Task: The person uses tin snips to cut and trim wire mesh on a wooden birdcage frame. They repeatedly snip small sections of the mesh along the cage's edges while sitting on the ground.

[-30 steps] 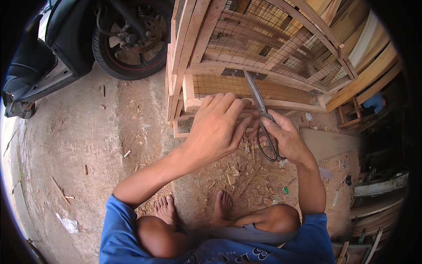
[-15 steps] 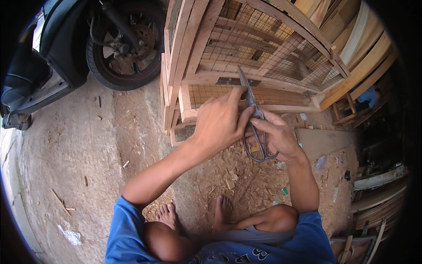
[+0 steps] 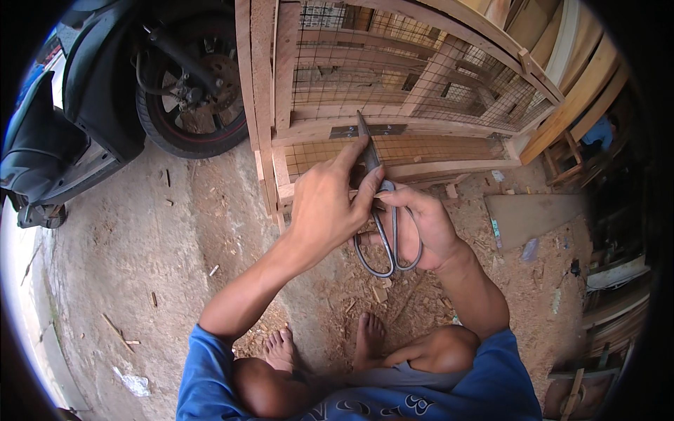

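L hand [image 3: 323, 198] now on scissors [image 3: 387, 186].

the left forearm [image 3: 253, 284] reaches up from seven o'clock, and the left hand [image 3: 324, 196] shows its back, index finger [image 3: 349, 153] and thumb pinched together, both pointing roughly toward one o'clock. the right forearm [image 3: 481, 291] enters from five o'clock; the right hand [image 3: 437, 228] lies palm up, its thumb gripping toward ten o'clock, close beside the left.
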Demonstrator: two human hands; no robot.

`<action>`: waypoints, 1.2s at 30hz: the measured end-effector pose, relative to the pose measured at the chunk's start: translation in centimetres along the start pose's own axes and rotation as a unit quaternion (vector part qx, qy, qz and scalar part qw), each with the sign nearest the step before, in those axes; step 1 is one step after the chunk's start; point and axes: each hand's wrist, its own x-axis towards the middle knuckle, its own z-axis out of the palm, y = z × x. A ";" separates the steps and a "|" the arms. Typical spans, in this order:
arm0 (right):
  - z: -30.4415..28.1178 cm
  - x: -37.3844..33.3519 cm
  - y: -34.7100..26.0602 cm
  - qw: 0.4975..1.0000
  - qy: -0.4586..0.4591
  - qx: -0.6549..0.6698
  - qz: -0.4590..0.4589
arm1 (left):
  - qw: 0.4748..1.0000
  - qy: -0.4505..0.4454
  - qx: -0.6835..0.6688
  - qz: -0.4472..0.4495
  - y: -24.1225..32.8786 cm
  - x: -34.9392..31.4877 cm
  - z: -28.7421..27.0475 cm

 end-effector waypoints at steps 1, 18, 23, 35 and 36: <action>-0.1 0.1 0.1 1.000 0.009 -0.005 -0.006 | 1.000 0.001 0.006 0.002 0.0 0.0 0.1; -0.4 1.4 1.4 0.988 -0.025 -0.087 -0.125 | 0.992 -0.013 -0.119 -0.033 0.2 0.4 -0.5; -0.3 2.0 2.2 0.987 -0.036 -0.057 -0.146 | 0.984 0.001 -0.167 -0.066 0.0 0.7 -0.5; 0.4 3.3 4.1 0.968 -0.133 0.145 -0.158 | 0.937 -0.035 -0.298 -0.179 0.2 0.8 -2.7; 0.5 3.2 4.2 0.978 -0.090 0.124 -0.142 | 0.937 -0.016 -0.300 -0.178 0.3 0.8 -2.6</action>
